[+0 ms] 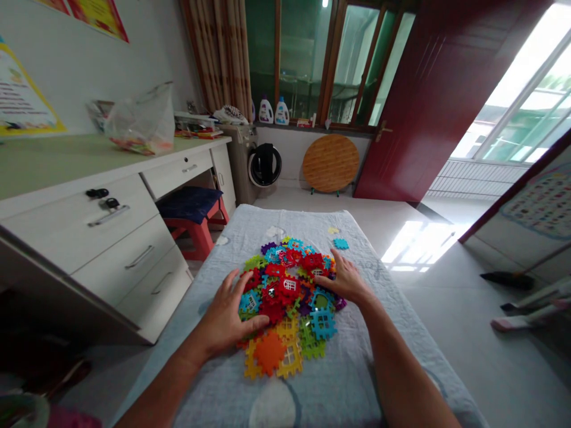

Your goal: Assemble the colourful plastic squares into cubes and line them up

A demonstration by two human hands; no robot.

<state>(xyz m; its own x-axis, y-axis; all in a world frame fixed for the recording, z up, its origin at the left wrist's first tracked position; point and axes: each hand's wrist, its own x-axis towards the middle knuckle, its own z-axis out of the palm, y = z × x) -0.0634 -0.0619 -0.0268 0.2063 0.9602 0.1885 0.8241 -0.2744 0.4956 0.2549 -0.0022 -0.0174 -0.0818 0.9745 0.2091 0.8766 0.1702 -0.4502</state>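
Note:
A heap of colourful plastic interlocking building tiles (289, 285) lies on the cloth-covered table (339, 380). My left hand (225, 315) rests against the heap's left side, fingers spread, thumb by the red pieces. At the right side is my right hand (345, 278), its fingers apart and its thumb over a red window tile. Neither hand shows a piece gripped in it. An orange tile (270, 353) lies on yellow ones at the near edge of the heap. Blue window tiles (323, 323) sit at the near right. One small blue tile (341, 244) lies apart beyond my right hand.
A white desk (120, 238) with drawers stands on the left, a plastic bag (143, 125) on its top. Beside it is a red stool (198, 232) with a dark cushion. A washing machine (243, 154), a round wooden board (331, 163) and a red door (414, 107) are farther back.

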